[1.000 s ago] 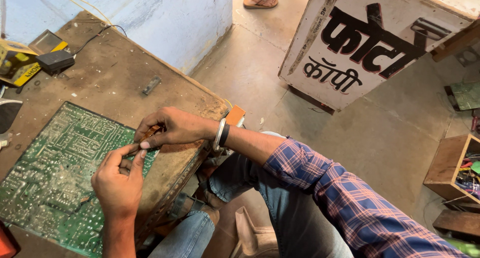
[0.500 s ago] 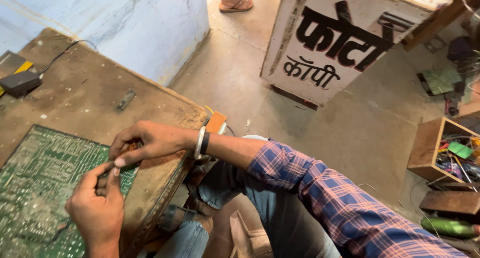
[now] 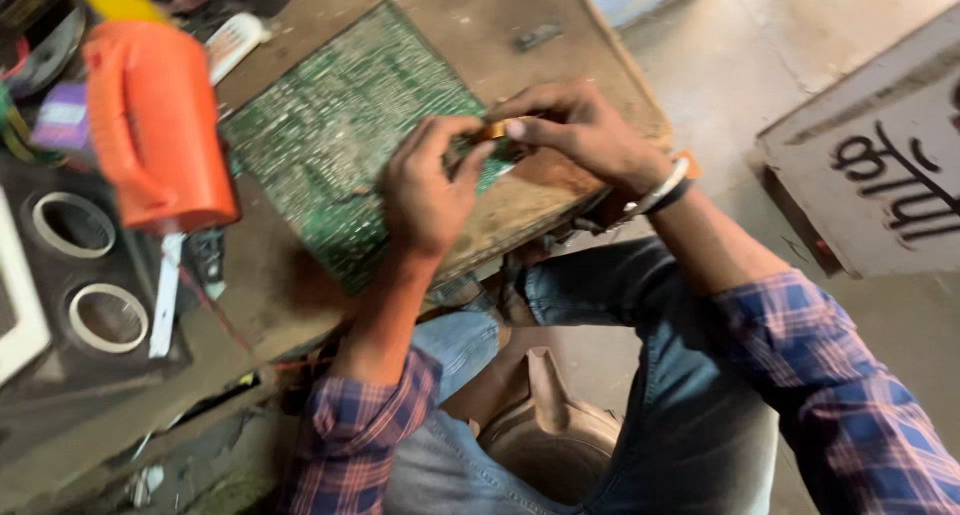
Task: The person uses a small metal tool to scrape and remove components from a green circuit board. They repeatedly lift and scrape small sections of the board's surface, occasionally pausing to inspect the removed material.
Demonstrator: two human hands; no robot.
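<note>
A person's left hand (image 3: 425, 190) and right hand (image 3: 575, 130) pinch a small orange part (image 3: 497, 129) between their fingertips. Beneath the fingers lies a green circuit board (image 3: 345, 135) on a worn table (image 3: 480, 20); an orange tool (image 3: 155, 125) stands well left of them

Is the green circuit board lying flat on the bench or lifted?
Flat: the circuit board rests on the worn bench, both hands at its edge.

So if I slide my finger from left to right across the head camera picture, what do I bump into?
Tape rolls → orange plastic tool → green circuit board → left hand → right hand → wrist bangle → painted signboard.
</note>
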